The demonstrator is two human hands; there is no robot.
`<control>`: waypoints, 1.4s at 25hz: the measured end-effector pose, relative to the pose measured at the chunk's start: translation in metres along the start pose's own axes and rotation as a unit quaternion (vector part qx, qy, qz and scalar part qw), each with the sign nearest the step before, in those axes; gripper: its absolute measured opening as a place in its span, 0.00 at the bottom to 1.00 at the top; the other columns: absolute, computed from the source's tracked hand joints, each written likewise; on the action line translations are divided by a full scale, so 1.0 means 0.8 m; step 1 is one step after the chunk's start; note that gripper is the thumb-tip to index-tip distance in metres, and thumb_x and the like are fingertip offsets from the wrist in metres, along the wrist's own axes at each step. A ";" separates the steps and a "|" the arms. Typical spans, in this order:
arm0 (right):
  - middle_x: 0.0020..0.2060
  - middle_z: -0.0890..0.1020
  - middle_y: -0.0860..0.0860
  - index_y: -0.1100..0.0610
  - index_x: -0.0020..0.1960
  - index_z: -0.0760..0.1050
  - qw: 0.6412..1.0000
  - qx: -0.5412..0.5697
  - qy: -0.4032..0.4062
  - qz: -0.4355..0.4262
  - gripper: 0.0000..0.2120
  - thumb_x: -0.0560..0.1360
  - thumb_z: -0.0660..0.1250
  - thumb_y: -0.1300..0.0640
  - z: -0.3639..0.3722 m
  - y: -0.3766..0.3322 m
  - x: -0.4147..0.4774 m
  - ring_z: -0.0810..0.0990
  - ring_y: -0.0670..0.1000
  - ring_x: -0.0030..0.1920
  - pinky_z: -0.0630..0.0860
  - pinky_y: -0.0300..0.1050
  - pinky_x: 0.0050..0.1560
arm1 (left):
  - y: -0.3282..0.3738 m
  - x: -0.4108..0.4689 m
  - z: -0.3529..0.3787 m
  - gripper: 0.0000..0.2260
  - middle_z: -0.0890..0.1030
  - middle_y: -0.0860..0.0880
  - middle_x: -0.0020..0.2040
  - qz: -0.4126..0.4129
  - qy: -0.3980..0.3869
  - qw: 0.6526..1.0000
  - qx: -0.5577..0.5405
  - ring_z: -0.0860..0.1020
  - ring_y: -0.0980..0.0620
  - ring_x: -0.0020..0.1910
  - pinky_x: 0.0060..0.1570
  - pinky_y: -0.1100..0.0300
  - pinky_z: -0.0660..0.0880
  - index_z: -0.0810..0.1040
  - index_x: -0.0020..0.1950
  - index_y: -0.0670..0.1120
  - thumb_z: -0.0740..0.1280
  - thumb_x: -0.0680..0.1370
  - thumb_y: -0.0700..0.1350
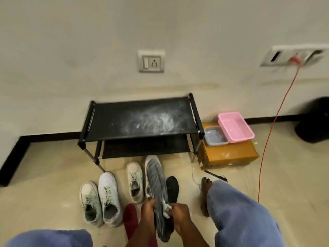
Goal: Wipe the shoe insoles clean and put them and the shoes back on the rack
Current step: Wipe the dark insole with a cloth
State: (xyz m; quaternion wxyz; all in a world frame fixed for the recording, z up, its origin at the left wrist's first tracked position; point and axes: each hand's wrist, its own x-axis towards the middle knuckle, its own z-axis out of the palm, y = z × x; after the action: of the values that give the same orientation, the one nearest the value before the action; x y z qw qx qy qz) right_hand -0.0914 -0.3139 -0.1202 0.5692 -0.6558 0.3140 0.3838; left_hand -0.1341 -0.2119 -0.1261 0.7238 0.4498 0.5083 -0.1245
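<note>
Far left on the beige floor: a white sneaker with green laces (90, 204), touching a plain white sneaker (108, 196) on its right, both toes toward the wall. Behind them, against the wall, a black 2-shelf shoe rack (106, 120), top shelf smeared with white dust. Next along, a maroon insole (130, 220) flat on the floor, near end hidden by the left forearm. Just beyond it, a cream sneaker (134, 181), upright, toe toward the rack. Left hand (148, 213) curled round the left edge of a grey insole (157, 179) near its heel end, holding it above the floor, toe end pointing at the rack and covering most of a 4th sneaker (151, 158). Right hand (179, 216) close beside, pinching a small white wipe (167, 209) against the grey insole's right edge. Just right of that, a black insole (172, 188) flat on the floor, partly hidden. Further right, a bare foot (206, 186) below a blue trouser leg. Beside the rack's right end, a cardboard box (227, 155) bearing a clear plastic tub (215, 136) and a pink tray (235, 129), touching. Then a red cable (274, 122) running from a wall plate to the floor. Far right, a dark, blurred bin (315, 122).
</note>
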 end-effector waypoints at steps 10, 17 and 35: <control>0.39 0.77 0.55 0.73 0.55 0.74 0.964 -0.020 -0.135 -0.227 0.13 0.72 0.60 0.78 0.021 -0.069 -0.225 0.76 0.50 0.37 0.75 0.40 0.37 | 0.087 -0.219 -0.042 0.20 0.79 0.38 0.40 0.113 -0.226 0.929 -0.271 0.79 0.40 0.36 0.41 0.53 0.76 0.75 0.53 0.36 0.54 0.72 0.48; 0.41 0.81 0.52 0.58 0.43 0.79 0.899 -0.058 -0.123 -0.417 0.12 0.72 0.64 0.73 0.011 -0.142 -0.334 0.80 0.50 0.42 0.77 0.39 0.38 | 0.153 -0.265 -0.035 0.17 0.82 0.39 0.44 0.197 -0.325 0.857 -0.347 0.81 0.42 0.42 0.45 0.52 0.79 0.82 0.50 0.39 0.61 0.73 0.49; 0.39 0.85 0.53 0.60 0.40 0.83 0.536 -0.376 -0.032 -0.756 0.08 0.62 0.68 0.63 0.033 -0.151 -0.376 0.83 0.48 0.40 0.78 0.38 0.45 | 0.233 -0.269 -0.016 0.35 0.77 0.37 0.58 0.168 -0.472 0.785 -0.365 0.79 0.40 0.52 0.48 0.51 0.79 0.67 0.70 0.38 0.74 0.67 0.49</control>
State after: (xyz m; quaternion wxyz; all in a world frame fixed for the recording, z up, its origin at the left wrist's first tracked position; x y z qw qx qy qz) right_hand -0.1455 -0.2767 0.1988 0.3587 -0.7900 -0.4898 -0.0855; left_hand -0.1208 -0.1562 0.1531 0.9929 0.1154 0.0275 -0.0033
